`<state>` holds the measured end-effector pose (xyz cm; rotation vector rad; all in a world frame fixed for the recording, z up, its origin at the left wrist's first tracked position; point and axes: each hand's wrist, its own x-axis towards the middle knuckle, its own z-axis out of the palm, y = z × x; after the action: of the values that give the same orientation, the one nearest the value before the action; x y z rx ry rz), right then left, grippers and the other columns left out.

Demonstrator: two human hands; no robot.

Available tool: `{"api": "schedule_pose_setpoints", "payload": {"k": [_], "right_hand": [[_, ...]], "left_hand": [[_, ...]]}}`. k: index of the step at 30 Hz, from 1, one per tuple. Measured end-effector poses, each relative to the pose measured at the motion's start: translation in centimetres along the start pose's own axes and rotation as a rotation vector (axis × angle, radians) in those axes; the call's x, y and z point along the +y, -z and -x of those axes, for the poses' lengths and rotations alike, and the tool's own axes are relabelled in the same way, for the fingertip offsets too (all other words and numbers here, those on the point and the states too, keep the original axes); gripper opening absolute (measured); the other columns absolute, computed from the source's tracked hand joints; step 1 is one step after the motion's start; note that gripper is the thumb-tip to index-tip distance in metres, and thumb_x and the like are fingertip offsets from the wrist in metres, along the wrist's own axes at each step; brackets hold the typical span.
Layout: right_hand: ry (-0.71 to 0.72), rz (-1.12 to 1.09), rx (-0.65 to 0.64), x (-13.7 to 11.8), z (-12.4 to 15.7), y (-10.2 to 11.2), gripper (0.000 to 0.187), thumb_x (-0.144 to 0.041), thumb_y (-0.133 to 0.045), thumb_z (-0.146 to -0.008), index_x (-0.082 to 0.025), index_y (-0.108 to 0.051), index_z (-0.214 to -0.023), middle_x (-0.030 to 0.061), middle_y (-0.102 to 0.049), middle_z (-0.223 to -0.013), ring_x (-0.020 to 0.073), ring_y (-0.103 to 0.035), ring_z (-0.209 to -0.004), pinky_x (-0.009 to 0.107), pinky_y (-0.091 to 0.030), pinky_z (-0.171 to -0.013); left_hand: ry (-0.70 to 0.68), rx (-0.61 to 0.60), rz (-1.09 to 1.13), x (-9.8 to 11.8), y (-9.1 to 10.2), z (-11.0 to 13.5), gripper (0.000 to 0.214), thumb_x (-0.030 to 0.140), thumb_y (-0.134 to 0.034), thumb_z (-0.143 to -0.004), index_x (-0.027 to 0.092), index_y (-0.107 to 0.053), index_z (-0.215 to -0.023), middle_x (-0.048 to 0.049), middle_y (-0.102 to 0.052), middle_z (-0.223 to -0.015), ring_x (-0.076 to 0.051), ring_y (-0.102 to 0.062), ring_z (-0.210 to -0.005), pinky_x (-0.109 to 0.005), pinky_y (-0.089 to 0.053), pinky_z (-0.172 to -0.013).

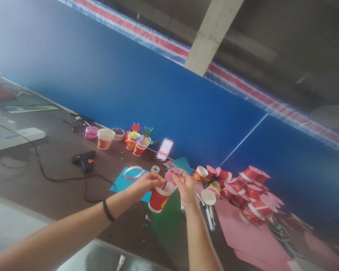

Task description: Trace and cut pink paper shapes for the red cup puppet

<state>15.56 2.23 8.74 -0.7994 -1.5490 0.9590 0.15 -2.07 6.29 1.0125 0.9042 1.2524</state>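
My left hand (144, 185) is closed around the rim of a red paper cup (159, 198), held tilted above the dark table (51, 184). My right hand (186, 187) pinches a small pink paper piece (171, 174) just above the cup's mouth. Thin sticks or straws poke out of the cup. A black band circles my left wrist. Under my hands lie a light blue paper sheet (121, 182) and a green sheet (166, 220).
A black glue gun (84, 159) with its cable lies to the left. A pile of red paper cups (243, 192) rests on pink paper (251, 241) to the right. Two decorated cups (137, 143), a plain cup (104, 138) and small tubs stand against the blue wall. A tape ring (133, 172) lies nearby.
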Motion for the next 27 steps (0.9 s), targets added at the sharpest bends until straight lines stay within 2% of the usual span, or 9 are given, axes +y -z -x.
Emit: {"api": "schedule_pose_setpoints", "payload": {"k": [4,9,14,21,27], "right_hand": [[-0.036,-0.007,-0.023,-0.3,0.3,-0.3,0.031,-0.038,-0.064,-0.068,-0.013,-0.066,-0.087,0.0064,-0.068,-0.078,0.0202,-0.062,-0.075,0.032,-0.048,-0.071],[0.016,0.253,-0.046,-2.2,0.7,0.2,0.027,-0.038,-0.062,-0.070,-0.014,-0.067,-0.081,0.0047,-0.067,-0.071,0.0190,-0.060,-0.071,0.029,-0.046,-0.069],[0.042,0.391,-0.106,-3.8,1.0,0.4,0.023,-0.036,-0.058,-0.074,-0.014,-0.064,-0.078,0.0032,-0.065,-0.071,0.0178,-0.059,-0.070,0.028,-0.044,-0.070],[0.085,0.446,-0.018,-2.3,1.0,-0.1,0.020,-0.032,-0.061,-0.071,-0.015,-0.061,-0.080,0.0028,-0.064,-0.069,0.0172,-0.058,-0.065,0.028,-0.044,-0.066],[0.071,0.462,-0.047,-2.3,1.0,-0.1,0.021,-0.034,-0.061,-0.071,-0.016,-0.059,-0.081,0.0018,-0.062,-0.067,0.0170,-0.057,-0.063,0.028,-0.045,-0.063]], "left_hand": [[0.030,-0.006,-0.019,0.1,0.0,0.3,0.013,0.028,-0.067,-0.062,0.016,-0.063,-0.062,0.0017,-0.058,-0.055,-0.010,-0.052,-0.051,-0.021,-0.036,-0.051],[0.054,0.000,-0.002,-0.1,0.1,0.4,0.017,0.029,-0.068,-0.061,0.014,-0.062,-0.066,0.0013,-0.060,-0.058,-0.011,-0.052,-0.054,-0.021,-0.036,-0.054],[0.069,0.000,-0.009,-0.2,0.2,0.5,0.019,0.030,-0.070,-0.059,0.014,-0.062,-0.066,0.0021,-0.059,-0.057,-0.010,-0.051,-0.053,-0.020,-0.035,-0.053],[0.082,0.008,0.023,-0.4,0.1,0.7,0.019,0.029,-0.070,-0.058,0.014,-0.062,-0.065,0.0010,-0.060,-0.058,-0.011,-0.053,-0.055,-0.023,-0.038,-0.056],[0.076,-0.008,0.009,-0.4,0.3,0.8,0.016,0.027,-0.068,-0.060,0.014,-0.061,-0.066,0.0016,-0.060,-0.059,-0.011,-0.053,-0.056,-0.023,-0.038,-0.057]]}}
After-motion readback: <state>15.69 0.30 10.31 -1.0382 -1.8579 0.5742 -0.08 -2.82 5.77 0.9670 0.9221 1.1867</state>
